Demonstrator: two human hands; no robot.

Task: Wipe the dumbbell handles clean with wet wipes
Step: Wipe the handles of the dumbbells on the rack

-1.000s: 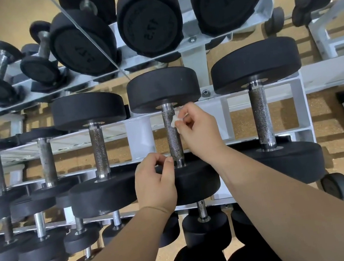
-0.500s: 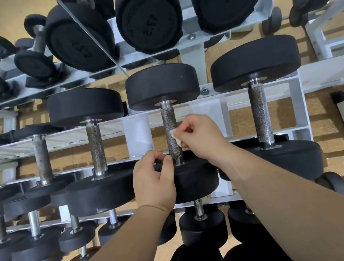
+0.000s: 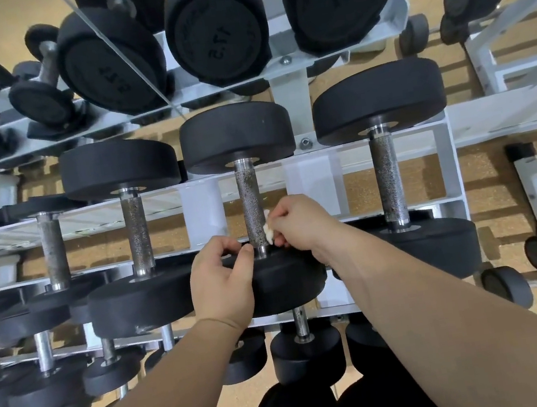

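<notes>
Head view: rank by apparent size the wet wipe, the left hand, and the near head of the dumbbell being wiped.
Near dumbbell head
Left hand
Wet wipe, only partly visible

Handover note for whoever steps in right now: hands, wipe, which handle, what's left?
Left hand: grips the near head of the middle dumbbell, steadying it.
Right hand: pinches the wet wipe against the lower end of that dumbbell's handle.
Done: cannot tell; the handle looks speckled above the wipe.
Left to do: finish this handle, then the left neighbour's handle and the right neighbour's handle, both speckled too.
</notes>
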